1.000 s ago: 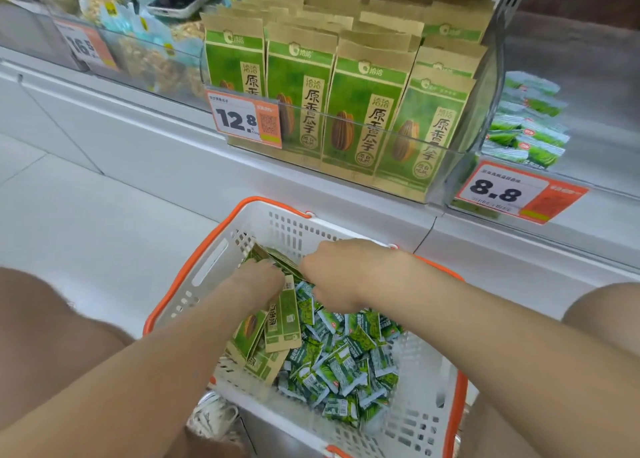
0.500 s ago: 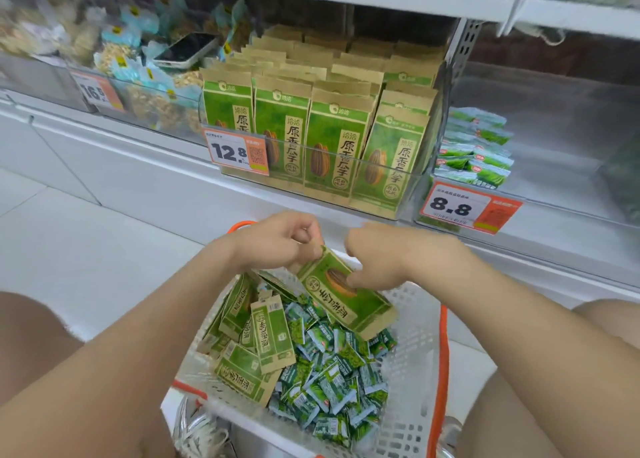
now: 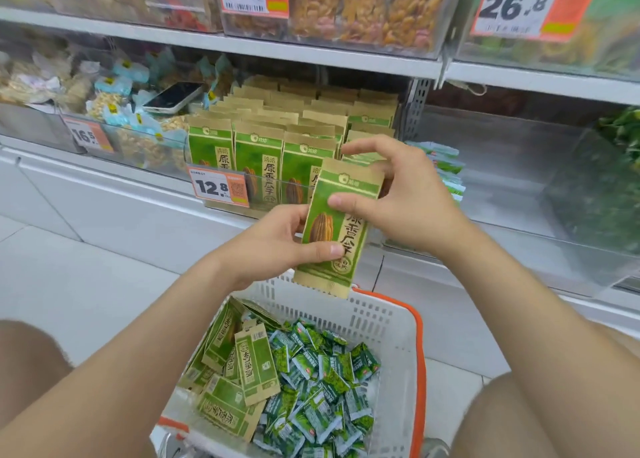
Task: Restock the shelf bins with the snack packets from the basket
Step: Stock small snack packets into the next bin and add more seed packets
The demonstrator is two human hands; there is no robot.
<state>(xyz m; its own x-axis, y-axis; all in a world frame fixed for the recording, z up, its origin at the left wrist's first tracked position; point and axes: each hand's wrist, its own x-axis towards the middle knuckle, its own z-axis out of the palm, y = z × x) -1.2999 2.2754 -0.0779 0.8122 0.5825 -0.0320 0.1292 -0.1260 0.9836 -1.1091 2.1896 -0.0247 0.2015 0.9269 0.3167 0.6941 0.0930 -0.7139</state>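
While both hands hold it up, one green and tan snack packet (image 3: 341, 229) stands almost upright above the white basket (image 3: 398, 319), just in front of the shelf bin (image 3: 263, 153). The left hand (image 3: 277, 246) grips the packet's lower left side, with its thumb on the front and its fingers (image 3: 287, 215) curled round the edge. The right hand (image 3: 405, 198) pinches the upper part, thumb on the front and the other fingers behind the right edge. Its first finger sticks out straight above the top of the packet. Rows of the same packets stand upright in the shelf bin, behind a price tag (image 3: 218, 187) that reads 12.8. More of these packets (image 3: 242, 364) lie flat in the left side of the basket, touching a heap of small green packets (image 3: 322, 388) on the right. A phone (image 3: 175, 97) lies on the bagged snacks in the next bin to the left.
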